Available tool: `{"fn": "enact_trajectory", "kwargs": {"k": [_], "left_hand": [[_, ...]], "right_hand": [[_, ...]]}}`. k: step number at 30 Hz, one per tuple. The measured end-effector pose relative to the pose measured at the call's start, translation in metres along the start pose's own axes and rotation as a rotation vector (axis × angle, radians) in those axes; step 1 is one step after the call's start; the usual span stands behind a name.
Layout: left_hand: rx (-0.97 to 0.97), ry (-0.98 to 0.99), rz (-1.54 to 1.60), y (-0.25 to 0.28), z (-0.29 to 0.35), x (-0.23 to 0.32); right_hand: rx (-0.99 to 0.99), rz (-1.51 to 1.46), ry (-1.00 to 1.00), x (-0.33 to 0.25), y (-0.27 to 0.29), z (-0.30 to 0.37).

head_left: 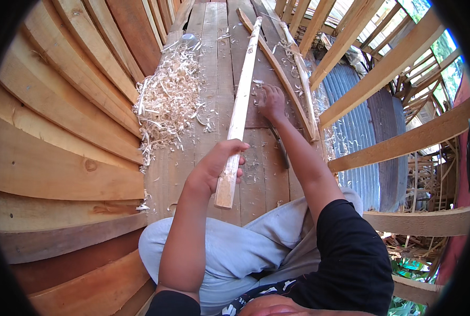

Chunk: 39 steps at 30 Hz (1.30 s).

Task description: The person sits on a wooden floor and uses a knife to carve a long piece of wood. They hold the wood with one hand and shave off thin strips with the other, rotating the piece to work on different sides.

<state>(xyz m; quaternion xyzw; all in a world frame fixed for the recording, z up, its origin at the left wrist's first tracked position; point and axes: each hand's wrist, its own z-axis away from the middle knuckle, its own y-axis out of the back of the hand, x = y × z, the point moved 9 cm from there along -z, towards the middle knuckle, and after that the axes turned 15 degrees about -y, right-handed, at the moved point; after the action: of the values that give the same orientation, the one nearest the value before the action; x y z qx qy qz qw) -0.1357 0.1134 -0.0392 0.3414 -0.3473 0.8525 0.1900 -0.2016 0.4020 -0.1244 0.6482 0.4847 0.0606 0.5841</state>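
A long, pale, squared wooden stick slants away from me, its near end above my lap. My left hand is wrapped round it close to that near end. My right hand is low over the floorboards to the right of the stick, fingers loosely bent and apart, among a few shavings. Nothing shows in its fingers. Below my right wrist, beside the forearm, lies a dark, narrow tool that looks like a knife blade. Its upper end is hidden by the wrist.
Curled wood shavings are heaped at left against a plank wall. Two more wooden strips lie on the floor at right, by a slatted railing. Corrugated metal sheets show beyond it. A clear container stands behind the heap.
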Motion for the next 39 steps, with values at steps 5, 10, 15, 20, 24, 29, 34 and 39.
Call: {"fn": "enact_trajectory", "kwargs": {"k": [5,10,15,20,24,29,34,39], "left_hand": [[-0.005,-0.029,-0.008,-0.003,-0.001,0.001],[-0.024,-0.039,-0.025,-0.006,-0.004,0.001],[-0.048,-0.071,-0.002,0.003,-0.004,0.004],[-0.074,-0.075,-0.003,-0.004,-0.005,0.003],[-0.096,-0.081,0.02,-0.006,-0.006,0.005],[-0.04,-0.1,0.015,-0.007,-0.003,0.007],[-0.028,-0.085,0.051,0.001,-0.001,0.006],[-0.048,-0.053,0.064,-0.004,0.0,0.005]], "right_hand": [[0.152,0.343,-0.455,0.031,-0.015,0.033],[-0.241,-0.132,-0.146,0.02,-0.034,0.029],[-0.028,0.264,-0.632,0.005,0.01,0.046],[-0.092,0.11,-0.774,0.033,-0.004,0.049],[-0.256,-0.241,-0.249,0.009,-0.024,0.036],[-0.108,0.089,-0.46,0.039,-0.02,0.022],[-0.112,0.143,-0.327,0.033,-0.025,-0.004],[-0.113,0.132,-0.192,0.03,-0.037,-0.033]]}}
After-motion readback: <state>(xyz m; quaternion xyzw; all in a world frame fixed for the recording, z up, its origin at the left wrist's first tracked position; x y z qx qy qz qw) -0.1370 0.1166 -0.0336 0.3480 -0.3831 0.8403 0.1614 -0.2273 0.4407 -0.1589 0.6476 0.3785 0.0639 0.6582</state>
